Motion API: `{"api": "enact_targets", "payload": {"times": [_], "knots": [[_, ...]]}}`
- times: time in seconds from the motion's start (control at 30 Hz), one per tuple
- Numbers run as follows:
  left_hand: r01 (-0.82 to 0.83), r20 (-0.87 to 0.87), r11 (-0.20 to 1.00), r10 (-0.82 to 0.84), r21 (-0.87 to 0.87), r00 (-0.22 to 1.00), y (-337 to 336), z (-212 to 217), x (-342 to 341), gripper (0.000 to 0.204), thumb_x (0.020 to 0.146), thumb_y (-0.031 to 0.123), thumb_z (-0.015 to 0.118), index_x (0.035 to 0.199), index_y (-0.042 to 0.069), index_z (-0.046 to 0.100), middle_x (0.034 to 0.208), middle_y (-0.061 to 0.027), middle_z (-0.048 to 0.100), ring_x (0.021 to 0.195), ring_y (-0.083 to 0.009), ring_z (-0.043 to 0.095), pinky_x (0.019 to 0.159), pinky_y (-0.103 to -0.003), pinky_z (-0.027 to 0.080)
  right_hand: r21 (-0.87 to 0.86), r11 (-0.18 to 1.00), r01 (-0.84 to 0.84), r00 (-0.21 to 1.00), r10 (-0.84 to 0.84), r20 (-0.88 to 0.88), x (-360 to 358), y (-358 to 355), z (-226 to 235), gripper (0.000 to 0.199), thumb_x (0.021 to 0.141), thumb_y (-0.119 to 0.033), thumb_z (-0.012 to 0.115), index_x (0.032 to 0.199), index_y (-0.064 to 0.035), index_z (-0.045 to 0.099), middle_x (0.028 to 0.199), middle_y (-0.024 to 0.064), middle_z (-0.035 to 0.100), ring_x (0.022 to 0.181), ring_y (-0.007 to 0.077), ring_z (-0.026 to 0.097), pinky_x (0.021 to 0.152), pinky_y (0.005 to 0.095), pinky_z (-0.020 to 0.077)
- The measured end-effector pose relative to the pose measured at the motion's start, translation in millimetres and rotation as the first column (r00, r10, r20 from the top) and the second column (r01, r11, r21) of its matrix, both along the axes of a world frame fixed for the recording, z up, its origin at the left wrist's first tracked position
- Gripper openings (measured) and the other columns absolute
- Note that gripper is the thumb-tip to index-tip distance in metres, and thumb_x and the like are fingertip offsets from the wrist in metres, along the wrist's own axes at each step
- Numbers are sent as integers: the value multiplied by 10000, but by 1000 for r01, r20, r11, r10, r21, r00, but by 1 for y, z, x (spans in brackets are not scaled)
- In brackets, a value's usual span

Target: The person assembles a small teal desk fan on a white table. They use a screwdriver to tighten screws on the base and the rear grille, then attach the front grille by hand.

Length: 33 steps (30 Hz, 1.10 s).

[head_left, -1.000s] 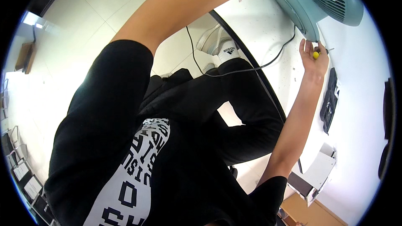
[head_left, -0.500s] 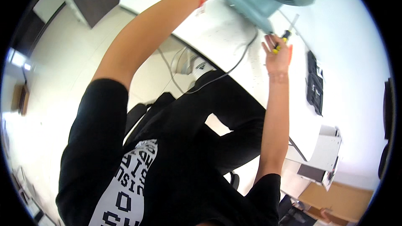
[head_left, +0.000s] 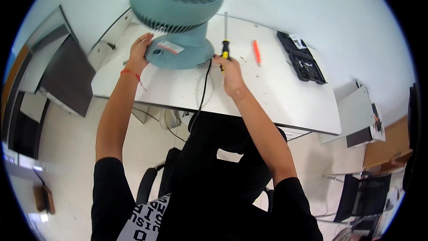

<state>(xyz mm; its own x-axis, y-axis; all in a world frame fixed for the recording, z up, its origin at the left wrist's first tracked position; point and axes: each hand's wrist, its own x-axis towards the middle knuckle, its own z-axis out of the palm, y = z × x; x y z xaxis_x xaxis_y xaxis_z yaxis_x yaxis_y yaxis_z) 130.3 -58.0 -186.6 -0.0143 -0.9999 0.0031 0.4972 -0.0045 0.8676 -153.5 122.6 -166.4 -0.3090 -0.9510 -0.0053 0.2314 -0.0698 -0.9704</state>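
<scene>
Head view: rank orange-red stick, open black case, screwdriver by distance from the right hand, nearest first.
1. Screwdriver: in the right hand, shaft pointing away from the person.
2. Orange-red stick: just right of the screwdriver, on the table.
3. Open black case: farther right.

Wide fisheye from the head, downward over hands (head_left: 139,54) (head_left: 232,75) and desk (head_left: 290,102)

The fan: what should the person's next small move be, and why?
Perhaps lay the screwdriver on the table: the right hand seems to hold it while at the fan, leaving less grip for steadying; the left hand grips the opposite side.
</scene>
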Motion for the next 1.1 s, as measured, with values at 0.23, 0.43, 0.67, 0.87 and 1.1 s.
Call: {"api": "enact_targets", "payload": {"times": [0.23, 0.43, 0.67, 0.87, 1.1], "knots": [[256, 778, 742, 624, -619, 74, -105, -116, 115, 392, 966, 269, 581, 1241, 6, 674, 1237, -171, 697, 1124, -282, 653, 1001, -389, 475, 1, 999, 39, 929, -36, -368, 36, -17, -21, 528, 695, -367, 767, 992, 52, 644, 942, 238, 695, 901, 351, 677, 803, 443, 533], [257, 780, 754, 495, -604, 382, -61, -88, 13, 439, 996, 221, 576, 1357, -29, 581, 1397, -144, 608, 1240, -307, 574, 1082, -353, 390, 5, 962, 272, 807, -225, -546, 23, 18, -38, 410, 680, -199, 717, 972, 79, 645, 987, 271, 663, 1006, 415, 606, 876, 469, 504], [347, 815, 886, 57, -308, 577, -31, -66, 3, 495, 991, 407, 620, 1279, 6, 657, 1119, -76, 681, 736, -136, 612, 803, -318, 490, -143, 951, 274, 486, -265, -832, 38, 15, -68, 259, 635, -80, 661, 877, 11, 639, 998, 227, 608, 985, 422, 552, 861, 490, 474], [493, 916, 771, 333, -402, 225, -57, -56, 70, 450, 946, 297, 615, 1299, 19, 640, 1352, -167, 640, 1294, -289, 552, 1106, -383, 376, -211, 948, 238, 543, -310, -780, 7, 15, -40, 250, 845, -183, 656, 991, 14, 705, 923, 242, 695, 868, 431, 664, 768, 517, 501], [570, 874, 676, 449, -468, 186, 19, 7, -4, 463, 950, 296, 601, 1357, 75, 615, 1382, -140, 619, 1295, -332, 546, 1126, -408, 384, -3, 957, 291, 721, -222, -657, -74, 76, -11, 219, 771, -116, 749, 919, 35, 690, 849, 120, 740, 762, 217, 668, 738, 331, 512]]}}
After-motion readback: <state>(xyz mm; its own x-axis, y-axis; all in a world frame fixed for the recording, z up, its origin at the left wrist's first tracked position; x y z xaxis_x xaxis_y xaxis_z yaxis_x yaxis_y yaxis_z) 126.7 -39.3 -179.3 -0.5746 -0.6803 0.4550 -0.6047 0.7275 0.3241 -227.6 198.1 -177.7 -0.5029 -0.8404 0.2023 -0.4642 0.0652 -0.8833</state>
